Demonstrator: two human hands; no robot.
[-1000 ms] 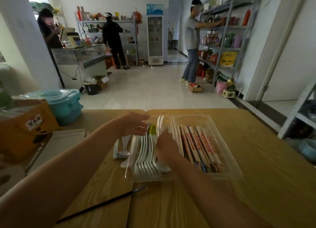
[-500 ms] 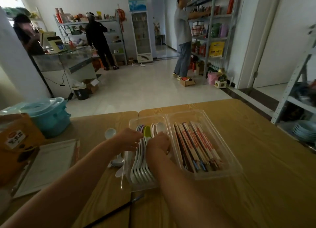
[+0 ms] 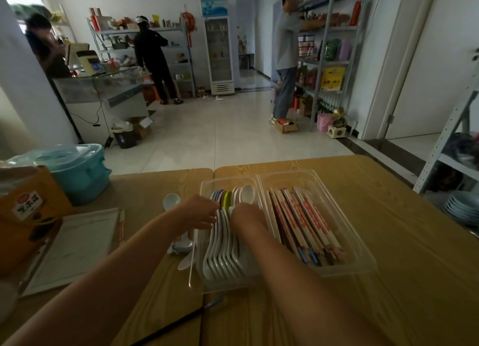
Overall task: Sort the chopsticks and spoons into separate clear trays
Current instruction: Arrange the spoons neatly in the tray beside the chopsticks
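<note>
left hand [image 3: 200, 210] and right hand [image 3: 245, 216] meet over the nested white spoons [image 3: 220, 252] in the left clear tray [image 3: 228, 181]; whether either grips one, cannot tell. a clumsy push could fan the row out; loose spoons [image 3: 182, 243] on the tabletop [image 3: 388, 242] may get forgotten.

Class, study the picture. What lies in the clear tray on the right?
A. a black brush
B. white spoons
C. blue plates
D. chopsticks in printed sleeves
D: the right tray holds chopsticks in red-printed sleeves laid lengthwise, while the white spoons stand in a row in the left tray.
</note>
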